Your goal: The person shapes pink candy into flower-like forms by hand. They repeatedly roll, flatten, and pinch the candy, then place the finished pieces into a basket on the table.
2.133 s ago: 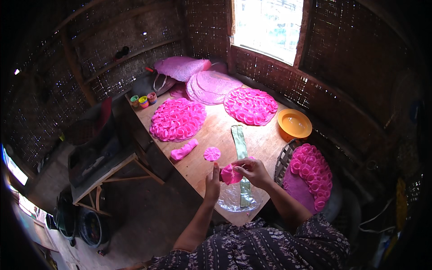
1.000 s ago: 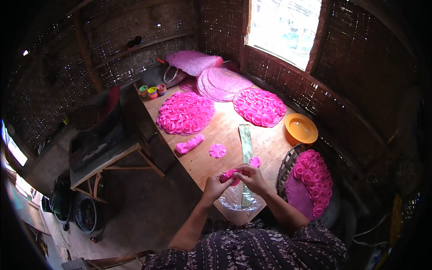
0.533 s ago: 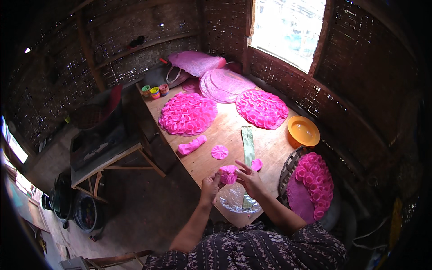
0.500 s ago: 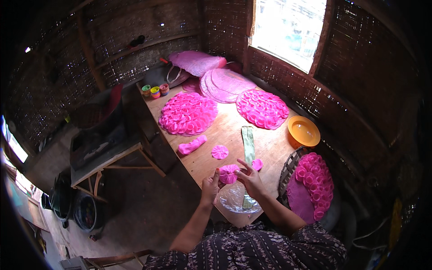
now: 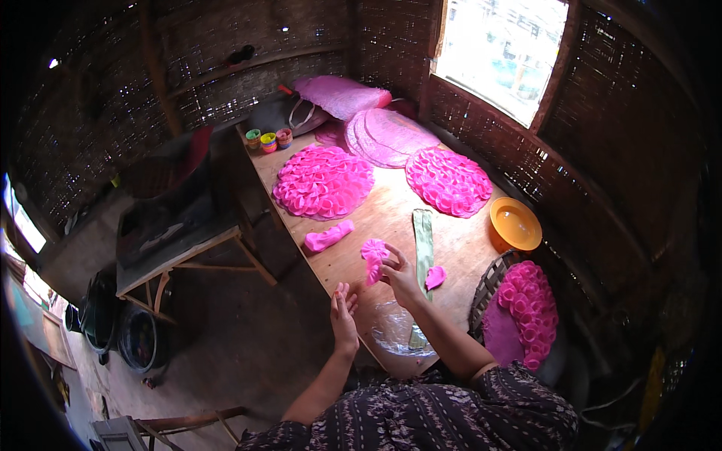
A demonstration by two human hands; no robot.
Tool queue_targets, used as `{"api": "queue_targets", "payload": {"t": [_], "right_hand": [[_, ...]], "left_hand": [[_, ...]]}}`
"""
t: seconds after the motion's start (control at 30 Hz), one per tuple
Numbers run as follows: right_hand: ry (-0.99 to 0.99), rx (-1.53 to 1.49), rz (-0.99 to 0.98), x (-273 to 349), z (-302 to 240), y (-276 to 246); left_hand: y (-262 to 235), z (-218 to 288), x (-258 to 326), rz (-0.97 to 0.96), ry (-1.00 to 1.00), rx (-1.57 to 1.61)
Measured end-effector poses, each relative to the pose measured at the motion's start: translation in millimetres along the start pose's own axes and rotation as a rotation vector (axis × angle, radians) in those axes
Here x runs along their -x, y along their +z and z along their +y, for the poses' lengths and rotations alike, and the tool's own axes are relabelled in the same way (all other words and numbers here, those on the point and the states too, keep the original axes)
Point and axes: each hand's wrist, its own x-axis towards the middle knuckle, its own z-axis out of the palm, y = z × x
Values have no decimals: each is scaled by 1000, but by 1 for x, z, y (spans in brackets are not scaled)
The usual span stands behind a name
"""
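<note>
My right hand reaches over the wooden table, pinching a pink pleated dough round by its edge. It hangs tilted beside, and partly in front of, another pink round on the table. My left hand is raised at the table's near left edge, fingers stretched and nothing in it. Under my right forearm lies a clear plastic sheet, partly hidden. A long green leaf strip runs up the table past my right hand, with a small pink dough lump beside it. Farther left rests a pink dough roll.
Two large rounds of pink ruffled pieces lie farther back, before stacked pink sheets. Small colored cups stand at the far left corner. An orange basin and a basket with pink rosettes sit along the right edge.
The pink round has left my left hand. My right hand has carried it forward, toward the round on the table, and my left hand has opened and dropped back slightly.
</note>
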Motion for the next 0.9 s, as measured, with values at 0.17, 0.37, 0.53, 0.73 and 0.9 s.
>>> {"api": "queue_targets", "payload": {"t": [0.17,0.37,0.53,0.73,0.9], "right_hand": [[40,688,31,-20,37,3],[-553,1198,-128,10,3,1],[-355,1586,400,28,-51,-59],[-183,1635,417,41,-58,-99],[-235,1116,443,29,-63,-78]], "left_hand": [[-16,3,0,45,88,94],[-37,8,-2,170,238,11],[-53,26,-28,225,311,-180],[-28,46,-116,28,752,-854],[6,47,-184,-71,722,-1459]]}}
